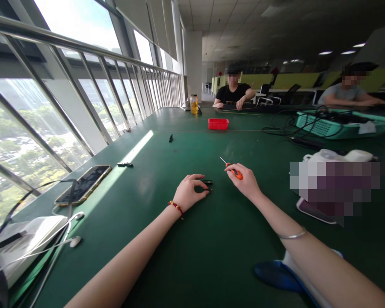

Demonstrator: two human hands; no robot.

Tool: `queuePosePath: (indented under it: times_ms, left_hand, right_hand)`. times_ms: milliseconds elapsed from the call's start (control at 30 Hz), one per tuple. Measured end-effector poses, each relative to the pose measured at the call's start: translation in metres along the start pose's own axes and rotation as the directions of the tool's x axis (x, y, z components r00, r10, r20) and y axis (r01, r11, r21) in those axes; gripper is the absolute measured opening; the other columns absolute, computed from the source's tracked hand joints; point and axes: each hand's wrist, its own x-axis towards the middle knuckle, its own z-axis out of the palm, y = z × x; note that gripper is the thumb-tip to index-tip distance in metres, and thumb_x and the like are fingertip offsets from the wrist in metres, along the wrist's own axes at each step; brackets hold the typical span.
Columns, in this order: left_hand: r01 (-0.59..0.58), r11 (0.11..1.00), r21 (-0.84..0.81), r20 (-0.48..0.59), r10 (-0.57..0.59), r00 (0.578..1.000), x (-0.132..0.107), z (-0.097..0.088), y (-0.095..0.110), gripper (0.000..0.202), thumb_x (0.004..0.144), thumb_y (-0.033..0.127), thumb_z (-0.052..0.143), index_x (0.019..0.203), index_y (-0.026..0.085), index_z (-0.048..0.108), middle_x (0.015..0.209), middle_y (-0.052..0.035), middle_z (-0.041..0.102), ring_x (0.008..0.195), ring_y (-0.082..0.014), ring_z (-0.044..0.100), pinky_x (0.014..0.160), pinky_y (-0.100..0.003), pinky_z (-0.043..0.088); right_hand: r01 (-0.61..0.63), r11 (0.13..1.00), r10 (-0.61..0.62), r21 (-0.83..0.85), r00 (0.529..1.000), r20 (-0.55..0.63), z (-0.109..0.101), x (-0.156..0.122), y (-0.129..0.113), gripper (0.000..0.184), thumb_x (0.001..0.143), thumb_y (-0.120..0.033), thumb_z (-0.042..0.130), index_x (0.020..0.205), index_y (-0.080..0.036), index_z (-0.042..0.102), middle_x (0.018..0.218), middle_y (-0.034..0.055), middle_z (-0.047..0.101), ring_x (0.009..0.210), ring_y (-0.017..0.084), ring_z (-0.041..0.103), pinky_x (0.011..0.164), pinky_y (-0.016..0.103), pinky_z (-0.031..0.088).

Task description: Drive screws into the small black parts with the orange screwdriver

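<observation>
My right hand (245, 182) is closed round a small screwdriver with an orange and black handle (236, 173). Its thin shaft points up and left, away from me. My left hand (190, 190) rests on the green table, thumb and forefinger curved with a slight gap between their tips. Just past those fingers lies a small black part (208, 182), partly hidden by them; a tiny bright speck (211, 189) is by the fingertips, too small to name. Farther left on the table are other small black parts (125, 164) and another black piece (171, 138).
A red bin (218, 124) and a jar of yellow liquid (194, 105) stand farther back. At left lie a phone (83, 185) and white earphones (75, 241). A teal basket of cables (343, 128) is at right. Two people sit across the table.
</observation>
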Motion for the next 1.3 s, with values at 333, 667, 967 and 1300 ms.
queuePosePath:
  times_ms: [333, 667, 967, 1300]
  left_hand:
    - [0.063, 0.998, -0.003, -0.010, -0.063, 0.998, 0.012, 0.012, 0.005, 0.008, 0.070, 0.025, 0.066, 0.073, 0.021, 0.072, 0.096, -0.0020, 0.069, 0.093, -0.0217, 0.059, 0.090, -0.038, 0.046]
    - [0.457, 0.871, 0.181, -0.344, -0.379, 0.859, -0.029, -0.075, -0.050, 0.021, 0.073, 0.035, 0.058, 0.077, 0.020, 0.071, 0.098, -0.0041, 0.069, 0.091, -0.0248, 0.061, 0.086, -0.037, 0.047]
    - [0.555, 0.785, 0.274, -0.420, -0.421, 0.804, -0.061, -0.113, -0.079, 0.027, 0.072, 0.043, 0.058, 0.079, 0.020, 0.071, 0.107, -0.0042, 0.067, 0.097, -0.0245, 0.059, 0.089, -0.035, 0.044]
    - [0.619, 0.726, 0.299, -0.182, -0.594, 0.784, -0.052, -0.140, -0.084, 0.039, 0.071, 0.049, 0.059, 0.092, 0.018, 0.071, 0.097, -0.0066, 0.069, 0.089, -0.0237, 0.061, 0.078, -0.030, 0.044]
  right_hand:
    - [-0.130, 0.989, 0.130, -0.064, 0.992, -0.002, 0.004, 0.004, 0.011, 0.020, 0.079, -0.034, 0.047, 0.079, -0.024, 0.064, 0.089, 0.0009, 0.065, 0.078, 0.017, 0.057, 0.061, 0.027, 0.037]
    - [-0.153, 0.980, 0.159, -0.130, 0.986, 0.039, 0.006, 0.004, 0.009, 0.018, 0.077, -0.033, 0.048, 0.082, -0.026, 0.064, 0.093, -0.0010, 0.064, 0.081, 0.017, 0.057, 0.059, 0.026, 0.036]
    - [-0.148, 0.975, 0.156, -0.165, 0.987, 0.039, 0.008, 0.003, 0.008, 0.017, 0.077, -0.032, 0.049, 0.082, -0.026, 0.064, 0.092, -0.0008, 0.064, 0.079, 0.017, 0.057, 0.057, 0.025, 0.036]
    - [-0.151, 0.976, 0.160, -0.160, 0.986, 0.044, 0.008, 0.004, 0.009, 0.017, 0.077, -0.031, 0.048, 0.082, -0.027, 0.064, 0.092, -0.0012, 0.064, 0.078, 0.017, 0.057, 0.058, 0.026, 0.037]
